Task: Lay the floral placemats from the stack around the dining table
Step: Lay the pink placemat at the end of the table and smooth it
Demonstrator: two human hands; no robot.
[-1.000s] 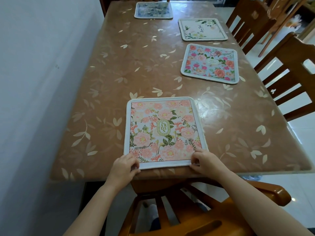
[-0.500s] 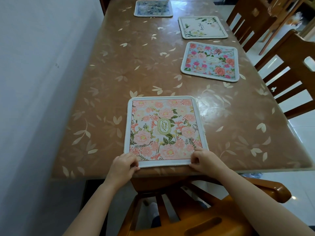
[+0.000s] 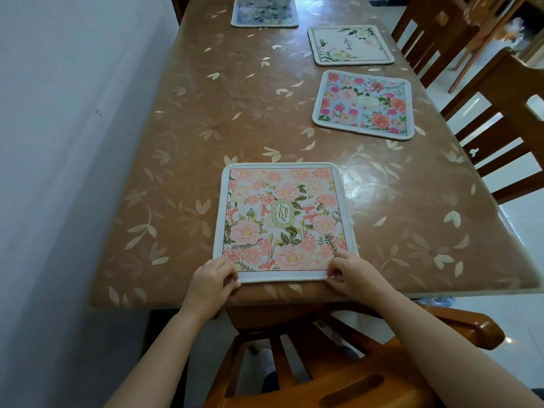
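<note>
Peach-flowered placemat (image 3: 284,222) lies flat at the near end of the dining table (image 3: 235,113), stretching straight away from the fingers. The left hand (image 3: 210,279) and right hand (image 3: 348,273), equally close, each pinch a near corner with curled fingers, the mat's near edge almost parallel to the table's rim.

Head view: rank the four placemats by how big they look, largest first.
1. pink placemat
2. blue placemat
3. cream placemat
4. grey placemat, cut off at the top edge
Nearness to the camera drives this order; true sizes may match.
</note>
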